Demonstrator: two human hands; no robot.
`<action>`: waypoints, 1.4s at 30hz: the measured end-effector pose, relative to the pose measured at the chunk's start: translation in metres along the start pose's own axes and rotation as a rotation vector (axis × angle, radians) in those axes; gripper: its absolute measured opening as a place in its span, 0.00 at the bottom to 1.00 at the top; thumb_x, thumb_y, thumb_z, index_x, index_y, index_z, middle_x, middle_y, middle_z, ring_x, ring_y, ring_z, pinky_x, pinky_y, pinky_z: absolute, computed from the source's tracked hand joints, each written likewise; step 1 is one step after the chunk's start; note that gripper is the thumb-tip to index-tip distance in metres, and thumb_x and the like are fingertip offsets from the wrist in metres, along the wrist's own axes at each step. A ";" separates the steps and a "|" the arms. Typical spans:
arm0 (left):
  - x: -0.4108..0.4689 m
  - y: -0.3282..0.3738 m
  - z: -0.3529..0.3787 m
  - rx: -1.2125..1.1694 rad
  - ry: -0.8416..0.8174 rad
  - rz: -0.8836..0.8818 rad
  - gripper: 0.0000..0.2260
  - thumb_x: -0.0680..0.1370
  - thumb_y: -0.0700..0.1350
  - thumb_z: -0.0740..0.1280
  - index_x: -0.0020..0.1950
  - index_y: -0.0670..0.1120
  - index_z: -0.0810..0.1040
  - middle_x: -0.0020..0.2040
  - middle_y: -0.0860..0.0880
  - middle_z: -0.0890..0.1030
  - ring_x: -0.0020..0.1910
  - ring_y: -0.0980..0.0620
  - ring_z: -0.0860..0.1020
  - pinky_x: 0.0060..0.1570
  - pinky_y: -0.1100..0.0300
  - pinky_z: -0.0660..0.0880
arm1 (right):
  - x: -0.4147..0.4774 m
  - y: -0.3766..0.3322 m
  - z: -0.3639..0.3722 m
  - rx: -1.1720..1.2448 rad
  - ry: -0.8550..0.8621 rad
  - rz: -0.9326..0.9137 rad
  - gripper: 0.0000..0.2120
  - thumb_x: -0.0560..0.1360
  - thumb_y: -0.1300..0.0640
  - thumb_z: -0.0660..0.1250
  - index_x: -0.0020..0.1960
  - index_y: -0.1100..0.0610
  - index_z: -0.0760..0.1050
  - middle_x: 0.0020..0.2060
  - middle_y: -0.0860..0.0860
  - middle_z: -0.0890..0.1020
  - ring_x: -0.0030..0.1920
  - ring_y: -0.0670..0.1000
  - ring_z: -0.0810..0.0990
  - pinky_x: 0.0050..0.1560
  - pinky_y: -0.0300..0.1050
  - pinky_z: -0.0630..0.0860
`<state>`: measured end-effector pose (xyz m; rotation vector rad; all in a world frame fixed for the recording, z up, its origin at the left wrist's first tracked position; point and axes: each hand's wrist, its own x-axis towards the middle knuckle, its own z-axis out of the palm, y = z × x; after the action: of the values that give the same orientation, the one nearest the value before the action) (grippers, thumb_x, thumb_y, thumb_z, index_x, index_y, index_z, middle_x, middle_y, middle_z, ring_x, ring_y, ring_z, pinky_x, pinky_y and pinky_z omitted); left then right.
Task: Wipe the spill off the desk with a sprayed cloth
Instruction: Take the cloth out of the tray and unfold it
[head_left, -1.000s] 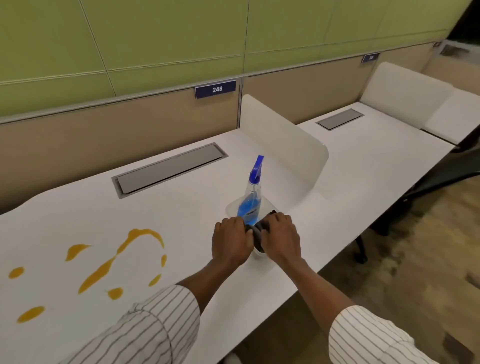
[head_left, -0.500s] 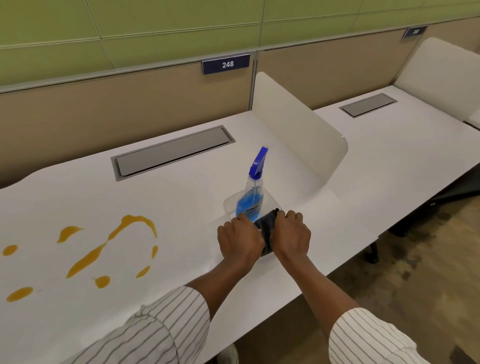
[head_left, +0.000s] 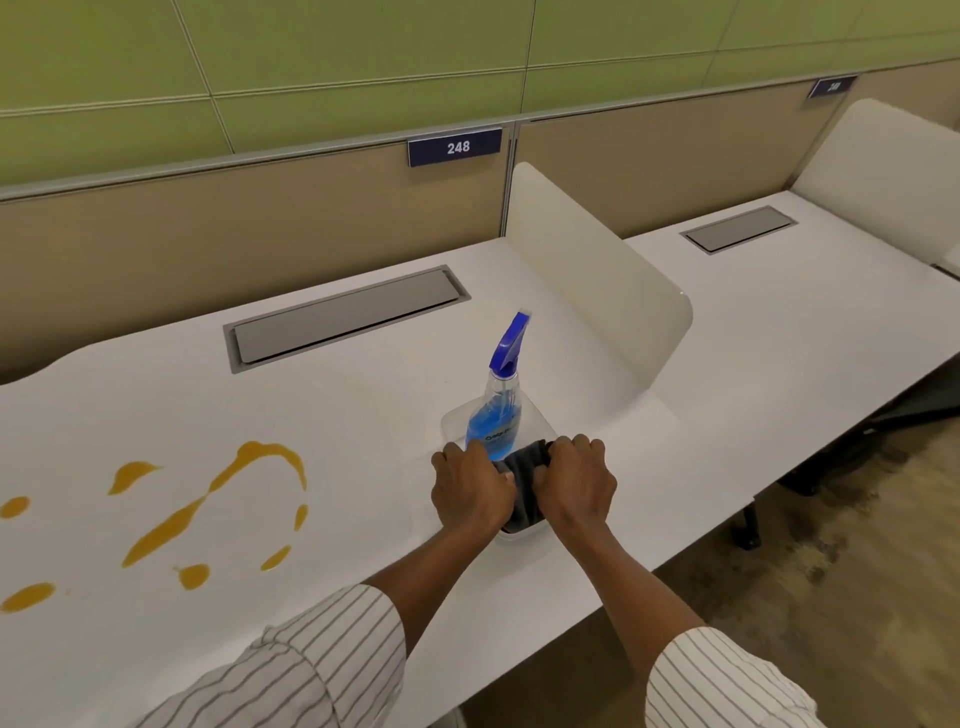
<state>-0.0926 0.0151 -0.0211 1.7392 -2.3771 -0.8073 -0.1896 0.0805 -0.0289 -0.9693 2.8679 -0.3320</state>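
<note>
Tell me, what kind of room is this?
Probably a shared study hall or open office. A long white desk is split into seats by a low divider, each seat has a numbered plate on the back panel, and grey cable hatches sit flush in the top.

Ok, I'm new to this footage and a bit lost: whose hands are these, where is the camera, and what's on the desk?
No machine here: a person's two bare hands, filmed by a wide-angle camera on their head looking down. The left hand and right hand both grip a dark grey cloth in a clear plastic tray. A clear spray bottle of blue liquid stands upright in that tray. To the left, an orange spill lies on the white desk, unwiped.
</note>
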 end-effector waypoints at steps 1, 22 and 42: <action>-0.001 -0.001 -0.001 -0.036 0.009 -0.006 0.21 0.81 0.57 0.74 0.69 0.47 0.75 0.65 0.46 0.77 0.66 0.48 0.76 0.58 0.56 0.80 | 0.001 0.001 -0.003 0.034 0.017 0.018 0.10 0.77 0.55 0.66 0.55 0.56 0.80 0.50 0.52 0.81 0.53 0.53 0.76 0.42 0.46 0.75; -0.066 -0.036 -0.143 -0.969 0.124 -0.064 0.17 0.83 0.60 0.69 0.51 0.46 0.78 0.48 0.49 0.85 0.47 0.50 0.84 0.48 0.56 0.80 | -0.053 -0.021 -0.080 0.781 0.187 -0.049 0.15 0.75 0.48 0.76 0.60 0.51 0.79 0.53 0.47 0.83 0.52 0.47 0.82 0.54 0.47 0.84; -0.115 -0.176 -0.257 -0.825 0.182 0.098 0.26 0.70 0.71 0.71 0.39 0.47 0.81 0.35 0.51 0.83 0.36 0.53 0.80 0.43 0.53 0.77 | -0.146 -0.171 -0.117 1.148 -0.174 -0.735 0.07 0.81 0.61 0.70 0.53 0.49 0.80 0.44 0.42 0.87 0.49 0.49 0.86 0.46 0.41 0.82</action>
<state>0.1942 -0.0104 0.1446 1.2624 -1.6223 -1.2946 0.0085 0.0576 0.1280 -1.4965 1.5230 -1.5657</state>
